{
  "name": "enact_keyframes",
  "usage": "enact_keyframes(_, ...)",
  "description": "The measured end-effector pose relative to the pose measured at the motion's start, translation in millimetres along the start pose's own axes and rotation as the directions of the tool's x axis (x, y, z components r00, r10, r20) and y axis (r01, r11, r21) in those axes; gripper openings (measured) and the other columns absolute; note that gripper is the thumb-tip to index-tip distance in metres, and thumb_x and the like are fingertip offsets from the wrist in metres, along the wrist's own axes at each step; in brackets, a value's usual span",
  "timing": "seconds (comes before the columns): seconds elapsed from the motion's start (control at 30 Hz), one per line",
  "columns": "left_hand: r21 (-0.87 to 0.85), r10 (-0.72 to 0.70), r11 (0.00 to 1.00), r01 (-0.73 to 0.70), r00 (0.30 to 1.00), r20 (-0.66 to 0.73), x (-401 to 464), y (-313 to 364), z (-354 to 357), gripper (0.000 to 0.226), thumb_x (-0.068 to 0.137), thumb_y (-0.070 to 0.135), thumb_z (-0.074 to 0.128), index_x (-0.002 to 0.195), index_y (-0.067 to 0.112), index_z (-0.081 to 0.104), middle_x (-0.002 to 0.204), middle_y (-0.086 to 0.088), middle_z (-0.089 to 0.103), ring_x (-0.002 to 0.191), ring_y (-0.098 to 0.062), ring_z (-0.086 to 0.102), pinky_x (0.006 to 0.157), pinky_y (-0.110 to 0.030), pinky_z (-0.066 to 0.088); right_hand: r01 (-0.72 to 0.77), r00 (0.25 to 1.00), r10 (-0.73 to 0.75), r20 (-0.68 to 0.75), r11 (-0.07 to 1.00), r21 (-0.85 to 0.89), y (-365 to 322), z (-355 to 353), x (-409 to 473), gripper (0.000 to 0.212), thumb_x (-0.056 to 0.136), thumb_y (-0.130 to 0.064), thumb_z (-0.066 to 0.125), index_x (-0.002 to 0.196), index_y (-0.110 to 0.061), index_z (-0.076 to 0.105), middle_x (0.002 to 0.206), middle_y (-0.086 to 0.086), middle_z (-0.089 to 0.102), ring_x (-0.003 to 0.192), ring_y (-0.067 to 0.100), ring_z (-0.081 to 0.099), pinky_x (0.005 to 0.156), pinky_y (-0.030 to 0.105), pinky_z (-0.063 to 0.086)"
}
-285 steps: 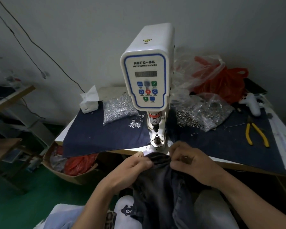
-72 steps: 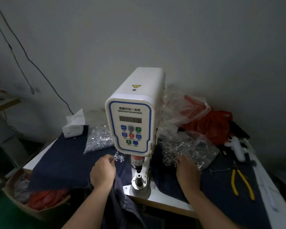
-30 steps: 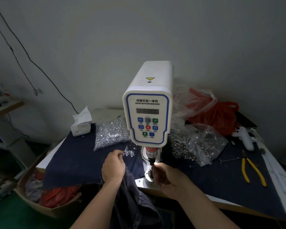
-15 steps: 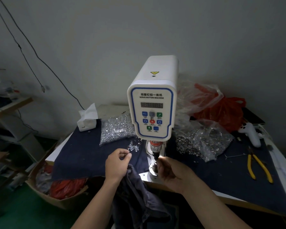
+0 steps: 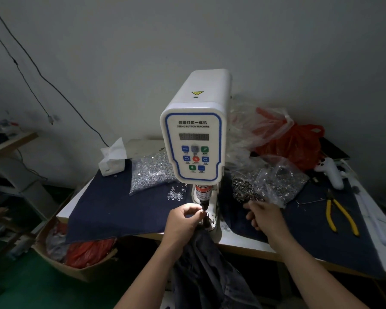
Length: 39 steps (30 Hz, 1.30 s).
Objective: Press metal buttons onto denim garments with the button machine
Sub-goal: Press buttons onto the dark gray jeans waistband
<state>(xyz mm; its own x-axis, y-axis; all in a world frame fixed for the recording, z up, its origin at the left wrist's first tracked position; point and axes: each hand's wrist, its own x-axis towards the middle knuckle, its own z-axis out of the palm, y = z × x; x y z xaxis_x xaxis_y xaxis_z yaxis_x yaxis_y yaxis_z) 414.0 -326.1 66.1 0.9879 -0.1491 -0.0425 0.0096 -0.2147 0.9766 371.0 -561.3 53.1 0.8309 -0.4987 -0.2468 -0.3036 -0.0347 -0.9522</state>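
While a dark denim garment [image 5: 212, 270] hangs from the front edge of the work surface [image 5: 250, 248], its upper end is held up at the lower die of a white servo button machine [image 5: 194, 139] by the left hand [image 5: 183, 221]. That hand's grip is curled closed, with thumb and fingers pinched beside the black punch under the machine's head; whether a small part is held there along with the cloth cannot be told. The right hand [image 5: 265, 216] is seen reaching right of the machine, fingers bent down at the edge of a loose pile of dark metal buttons [image 5: 243, 189] spilling from a clear plastic bag [image 5: 279, 181]; whether anything is gripped cannot be told from this angle. A second clear bag of silvery rivets [image 5: 152, 175] lies left of the machine on a dark blue cloth [image 5: 112, 208] spread over the surface, with a few loose rivets [image 5: 176, 194] scattered just in front of it. A white tissue pack [image 5: 113, 161] stands at the cloth's far left corner. Yellow-handled pliers [image 5: 339, 217] are laid on the cloth at the right, well apart from the machine, near a white handheld device [image 5: 330, 172]. A red plastic bag [image 5: 299, 143] is bunched against the wall behind the buttons. Below the surface at left, a cardboard box [image 5: 71, 268] holding red plastic sits on the green floor [image 5: 31, 291].
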Motion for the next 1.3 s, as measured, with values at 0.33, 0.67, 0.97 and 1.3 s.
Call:
enact_keyframes(0.33, 0.048, 0.022, 0.999, -0.023, 1.0, 0.019, -4.7, 0.8, 6.3, 0.011, 0.089, 0.014, 0.08, 0.081, 0.017, 0.073, 0.077, 0.0, 0.077, 0.07, -0.006, 0.067, 0.067, -0.017, 0.049, 0.178, 0.983, -0.164, 0.083, 0.963, -0.205, 10.9, 0.9, 0.0, 0.029, 0.105, -0.023, 0.051, 0.089, -0.021, 0.075, 0.061, -0.003, 0.068, 0.048, 0.003, 0.055, 0.046, 0.015, 0.042)
enact_keyframes(0.67, 0.205, 0.086, 0.975, -0.083, 0.996, -0.002, -6.1, 6.4, -0.2, 0.011, 0.086, 0.022, 0.081, 0.079, 0.027, 0.075, 0.078, 0.012, 0.075, 0.071, 0.003, 0.067, 0.064, -0.01, 0.047, 0.181, 0.983, -0.172, 0.07, 0.971, -0.156, 11.9, -1.2, -2.2, 0.029, 0.105, -0.023, 0.052, 0.088, -0.02, 0.075, 0.061, -0.002, 0.067, 0.049, 0.003, 0.055, 0.047, 0.013, 0.04)
enact_keyframes(0.97, 0.197, 0.007, 0.98, -0.018, 0.998, 0.056, -4.5, 15.3, -3.6, 0.006, 0.089, 0.017, 0.073, 0.088, 0.023, 0.073, 0.076, 0.01, 0.074, 0.065, 0.005, 0.063, 0.059, -0.008, 0.046, 0.224, 0.974, -0.212, 0.082, 0.956, -0.189, 16.6, -0.1, 0.0, 0.029, 0.105, -0.025, 0.051, 0.088, -0.022, 0.075, 0.061, -0.003, 0.067, 0.049, 0.003, 0.056, 0.049, 0.012, 0.042)
enact_keyframes(1.3, -0.585, -0.213, 0.728, 0.357, 0.929, 0.303, -23.5, 12.6, -31.5, 0.033, 0.083, 0.027, 0.043, 0.103, 0.008, 0.061, 0.077, -0.004, 0.055, 0.058, -0.013, 0.044, 0.052, -0.026, 0.039, 0.451, 0.828, -0.372, 0.419, 0.886, -0.106, -15.0, 18.3, -62.3, 0.012, 0.095, -0.036, 0.066, 0.096, -0.031, 0.077, 0.087, -0.014, 0.076, 0.077, 0.003, 0.069, 0.075, 0.018, 0.051)
